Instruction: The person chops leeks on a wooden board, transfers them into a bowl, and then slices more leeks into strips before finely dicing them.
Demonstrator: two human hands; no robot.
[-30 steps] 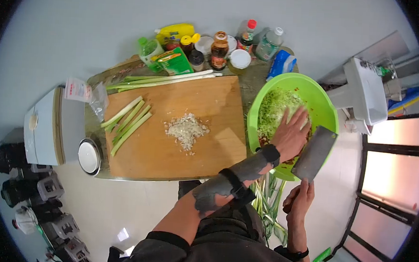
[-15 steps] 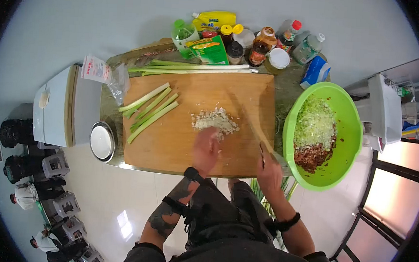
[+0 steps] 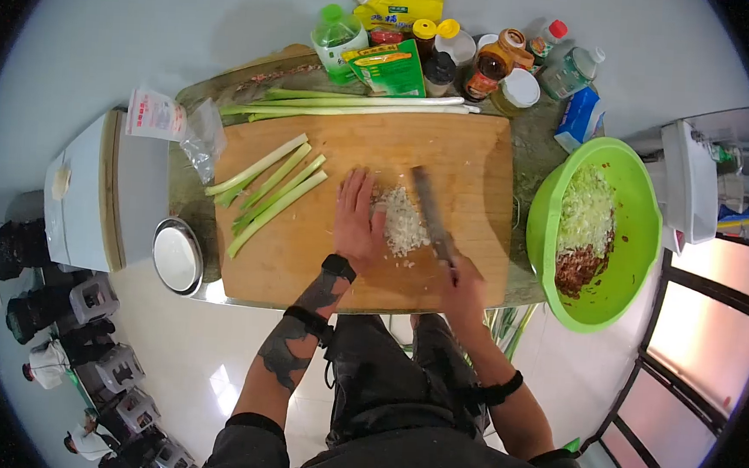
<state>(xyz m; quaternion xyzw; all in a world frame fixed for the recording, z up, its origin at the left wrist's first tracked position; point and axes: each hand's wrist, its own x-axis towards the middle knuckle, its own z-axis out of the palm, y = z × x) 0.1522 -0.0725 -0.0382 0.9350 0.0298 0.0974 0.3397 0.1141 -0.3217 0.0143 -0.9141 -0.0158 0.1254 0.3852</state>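
Note:
My right hand grips the handle of a kitchen knife. The blade stands just right of a pile of chopped white scallion on the wooden cutting board. Against the pile's left side lies my left hand, open, its fingers stretched toward the back of the board. Several cut scallion stalks rest on the board's left part. Longer whole scallions lie along its back edge.
Right of the board is a green basin holding minced meat and chopped scallion. Several sauce bottles, a green packet and a yellow pouch line the back. A metal bowl sits at the front left corner.
My left hand has flattened, moving left and back to the pile's left side. The knife has moved left toward the pile, which now looks narrower and more gathered.

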